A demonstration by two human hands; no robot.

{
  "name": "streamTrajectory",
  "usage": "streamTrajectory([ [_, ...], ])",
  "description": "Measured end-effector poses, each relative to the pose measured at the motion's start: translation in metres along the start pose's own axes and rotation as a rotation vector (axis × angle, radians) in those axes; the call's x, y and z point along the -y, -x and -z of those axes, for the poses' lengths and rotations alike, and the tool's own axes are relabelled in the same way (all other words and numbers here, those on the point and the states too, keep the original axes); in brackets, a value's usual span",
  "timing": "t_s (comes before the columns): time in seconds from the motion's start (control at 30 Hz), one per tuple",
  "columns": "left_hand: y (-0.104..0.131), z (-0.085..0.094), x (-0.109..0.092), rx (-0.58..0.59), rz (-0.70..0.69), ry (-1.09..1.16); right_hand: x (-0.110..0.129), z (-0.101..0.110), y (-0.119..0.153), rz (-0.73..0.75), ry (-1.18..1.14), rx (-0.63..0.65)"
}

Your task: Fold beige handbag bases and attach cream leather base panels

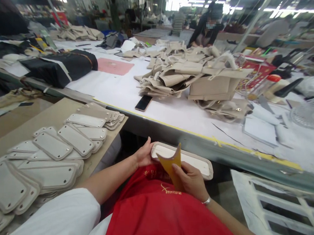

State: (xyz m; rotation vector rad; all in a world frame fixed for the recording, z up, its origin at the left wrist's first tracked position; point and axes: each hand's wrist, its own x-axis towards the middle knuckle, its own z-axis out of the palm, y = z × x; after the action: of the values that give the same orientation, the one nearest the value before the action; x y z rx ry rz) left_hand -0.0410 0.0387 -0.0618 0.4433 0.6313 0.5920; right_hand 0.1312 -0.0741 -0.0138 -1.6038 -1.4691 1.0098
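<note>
My left hand point(144, 155) is closed on the left end of a long, round-ended beige panel point(194, 161) with a white inner face and a gathered rim, likely a bag base. The panel lies tilted near the table's edge, above my red apron point(163, 216). In my right hand point(192, 179) is a yellow scraper-like piece point(171, 166), its top edge curved inward between two points. It stands upright in front of the panel and hides part of it; whether the two touch I cannot tell. The right fingers wrap around its lower part.
To my left, a board point(102, 144) carries stacked beige panels point(52, 143) with metal studs. Beige bags point(210, 84) are piled on the white table point(112, 86), near a phone point(143, 103). A slotted white frame point(247, 197) stands at lower right. Across the table a person point(203, 33) works.
</note>
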Motion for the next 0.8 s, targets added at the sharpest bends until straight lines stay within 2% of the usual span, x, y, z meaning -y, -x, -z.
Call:
streamTrajectory([
  [0.07, -0.001, 0.001, 0.004, -0.037, -0.084, 0.025, -0.004, -0.014, 0.001, -0.069, -0.163, 0.097],
  [0.17, -0.005, 0.006, 0.011, -0.081, -0.148, 0.047, -0.011, -0.030, -0.001, -0.170, -0.338, 0.161],
  [0.33, -0.008, 0.016, 0.014, -0.054, -0.169, 0.051, -0.012, -0.047, -0.011, -0.406, -0.519, 0.172],
  [0.43, -0.007, 0.019, 0.013, -0.035, -0.167, 0.060, -0.012, -0.060, -0.014, -0.521, -0.550, 0.178],
  [0.53, -0.007, 0.021, 0.013, -0.018, -0.157, 0.054, -0.011, -0.073, -0.016, -0.625, -0.693, 0.194],
  [0.63, -0.007, 0.023, 0.015, -0.024, -0.157, 0.039, -0.010, -0.082, -0.018, -0.661, -0.798, 0.193],
  [0.8, -0.007, 0.022, 0.018, -0.048, -0.179, 0.041, -0.012, -0.088, -0.022, -0.660, -0.801, 0.143],
])
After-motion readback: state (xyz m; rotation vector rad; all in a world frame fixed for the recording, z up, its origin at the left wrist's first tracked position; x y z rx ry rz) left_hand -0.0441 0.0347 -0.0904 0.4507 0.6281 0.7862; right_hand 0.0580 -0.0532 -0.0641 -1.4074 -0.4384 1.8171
